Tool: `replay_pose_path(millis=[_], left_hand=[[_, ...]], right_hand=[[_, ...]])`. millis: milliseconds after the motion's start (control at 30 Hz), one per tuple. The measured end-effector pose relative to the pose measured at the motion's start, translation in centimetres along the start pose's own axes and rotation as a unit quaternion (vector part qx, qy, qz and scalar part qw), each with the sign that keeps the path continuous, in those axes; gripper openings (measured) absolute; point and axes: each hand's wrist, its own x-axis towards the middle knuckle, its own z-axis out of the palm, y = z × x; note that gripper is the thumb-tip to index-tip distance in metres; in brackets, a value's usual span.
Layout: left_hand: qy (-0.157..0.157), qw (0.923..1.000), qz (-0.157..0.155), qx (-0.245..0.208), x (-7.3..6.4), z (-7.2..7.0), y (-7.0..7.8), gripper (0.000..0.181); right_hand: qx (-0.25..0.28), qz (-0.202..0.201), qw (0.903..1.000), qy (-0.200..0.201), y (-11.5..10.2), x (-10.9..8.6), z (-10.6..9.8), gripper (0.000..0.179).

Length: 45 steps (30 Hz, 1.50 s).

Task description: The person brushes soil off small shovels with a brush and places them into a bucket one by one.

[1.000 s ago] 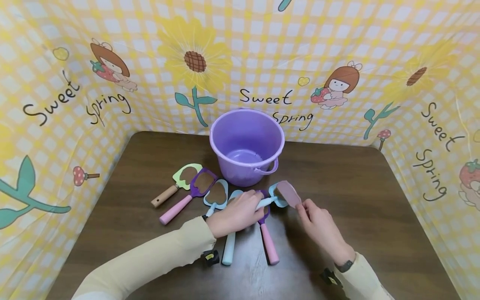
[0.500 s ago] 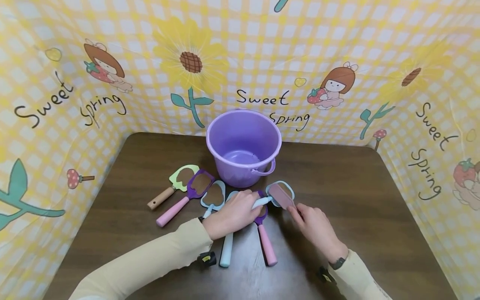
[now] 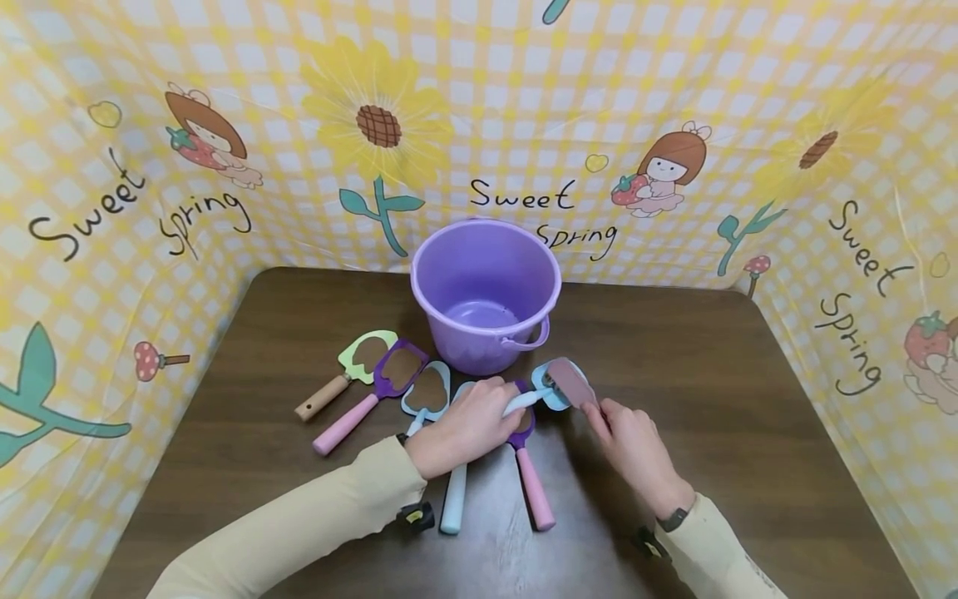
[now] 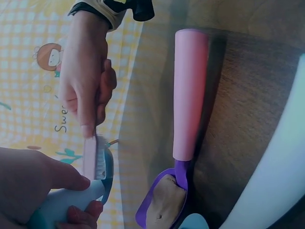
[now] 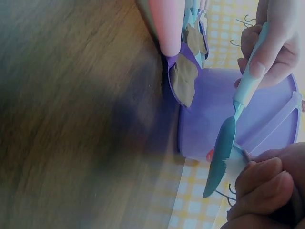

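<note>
A small light blue trowel [image 3: 524, 403] is held by its handle in my left hand [image 3: 471, 424], its blade [image 5: 223, 148] raised to the right of the bucket. My right hand [image 3: 634, 449] pinches a dusty pink brush [image 3: 571, 383] by its end. In the left wrist view the brush's white bristles [image 4: 101, 160] face the trowel's blade; the right wrist view has the bristles right at the blade's edge. Under my left hand lie another light blue trowel [image 3: 453, 499] and a purple trowel with a pink handle [image 3: 535, 491], both partly hidden.
A purple bucket [image 3: 482, 353] stands upright behind the trowels. To the left lie a green trowel with a wooden handle [image 3: 329, 395], a purple one with a pink handle [image 3: 346, 424] and a light blue one [image 3: 415, 420]. Brown material covers their blades. Checked cloth [image 3: 516, 125] encloses the table.
The brush has swept left across the trowel's blade and come partly back right. The blade tilted face-up midway, then turned again. My left hand keeps its grip.
</note>
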Motion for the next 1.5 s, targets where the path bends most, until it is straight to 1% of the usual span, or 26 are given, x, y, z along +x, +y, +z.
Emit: replay_pose_path(millis=[133, 233, 333, 467, 567, 667, 867, 933, 1067, 1267, 1367, 1500], left_hand=[[-0.004, 0.9999, -0.009, 0.006, 0.0, 0.0, -0.1, 0.022], [0.0, 0.9999, -0.01, 0.007, 0.0, -0.1, -0.2, 0.02], [0.002, 1.0, -0.006, 0.004, 0.0, -0.2, -0.2, 0.02], [-0.004, 0.9999, 0.003, 0.011, -0.1, 0.0, -0.3, 0.02], [-0.009, 0.9998, 0.005, 0.014, -0.1, 0.2, -0.2, 0.018], [-0.011, 0.9998, -0.001, 0.017, -0.1, 0.3, -0.2, 0.019], [-0.009, 0.9998, -0.004, 0.017, 0.0, 0.3, -0.2, 0.017], [-0.009, 0.9999, -0.002, 0.013, 0.1, 0.2, -0.2, 0.017], [-0.009, 1.0, -0.002, 0.003, 0.1, 0.0, -0.1, 0.018], [-0.016, 0.9998, -0.006, 0.002, 0.2, 0.0, 0.0, 0.017], [-0.02, 0.9998, -0.009, 0.004, 0.2, 0.0, 0.1, 0.018], [-0.018, 0.9998, -0.01, -0.003, 0.3, -0.1, 0.2, 0.018]], right_hand=[[0.012, -0.011, 0.9997, -0.019, -0.3, -0.1, 0.2, 0.036], [0.017, -0.023, 0.999, -0.035, -0.4, -0.1, 0.3, 0.034], [0.003, -0.03, 0.9992, -0.025, -0.1, 0.1, 0.2, 0.036], [-0.005, -0.021, 0.9997, -0.006, 0.6, 0.4, 0.1, 0.037], [0.004, -0.008, 0.9998, -0.016, 0.8, 0.4, 0.0, 0.034], [0.018, -0.002, 0.9994, -0.029, 0.7, 0.4, 0.0, 0.03], [0.018, -0.028, 0.9984, -0.045, 0.4, 0.3, 0.3, 0.028], [0.01, -0.023, 0.9987, -0.044, 0.4, 0.3, 0.4, 0.03], [0.01, 0.002, 0.9994, -0.032, 0.7, 0.5, 0.3, 0.03], [0.011, 0.015, 0.9997, -0.016, 0.8, 0.6, -0.1, 0.033], [0.022, 0.006, 0.9995, -0.021, 0.6, 0.6, -0.1, 0.033], [0.023, -0.021, 0.9988, -0.039, 0.5, 0.4, 0.0, 0.032]])
